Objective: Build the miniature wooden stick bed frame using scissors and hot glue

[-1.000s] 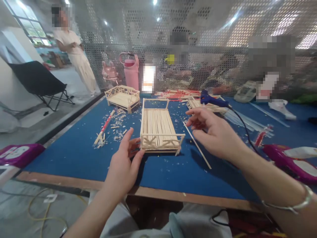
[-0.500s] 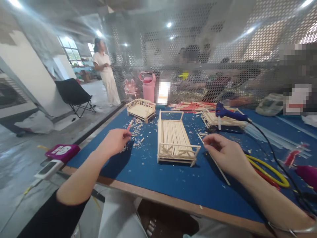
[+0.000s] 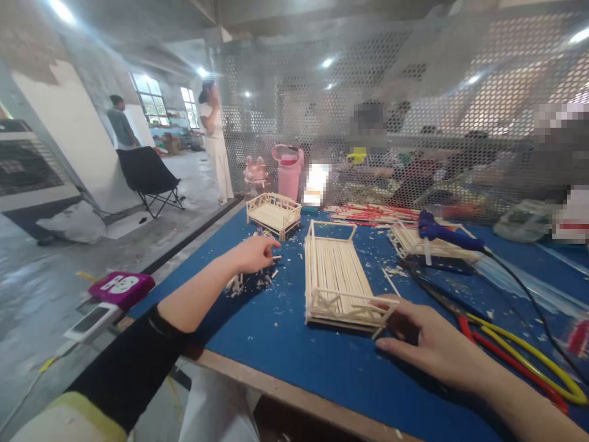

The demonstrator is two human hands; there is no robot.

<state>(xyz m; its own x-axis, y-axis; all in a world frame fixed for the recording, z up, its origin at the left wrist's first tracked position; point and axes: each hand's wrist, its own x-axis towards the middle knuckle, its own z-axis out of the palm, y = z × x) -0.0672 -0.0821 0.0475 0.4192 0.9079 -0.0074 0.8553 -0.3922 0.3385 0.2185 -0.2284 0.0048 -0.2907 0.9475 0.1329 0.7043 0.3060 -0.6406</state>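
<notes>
My left hand (image 3: 257, 253) hovers over wood scraps (image 3: 264, 279) at the left, its index finger stretched out. A short stick piece (image 3: 277, 258) shows just beside its fingertips; I see nothing gripped. My right hand (image 3: 421, 337) is at the front right corner of a miniature bed made of thin wooden sticks (image 3: 338, 267). Thumb and fingers lie on either side of the corner post, and part of the fingers is hidden behind the railing. A thin stick (image 3: 391, 281) lies beyond this hand.
Cutters with red and yellow handles (image 3: 488, 334) lie at the right. A blue glue gun (image 3: 444, 234) rests by another stick frame (image 3: 407, 242). A smaller stick bed (image 3: 273, 215) and red-tipped sticks (image 3: 368, 215) are farther back. A purple power strip (image 3: 122, 288) sits at the left edge.
My right hand has let go of the thin stick and moved to the bed's corner. My left hand has moved forward and right, and the red-tipped piece no longer shows in it.
</notes>
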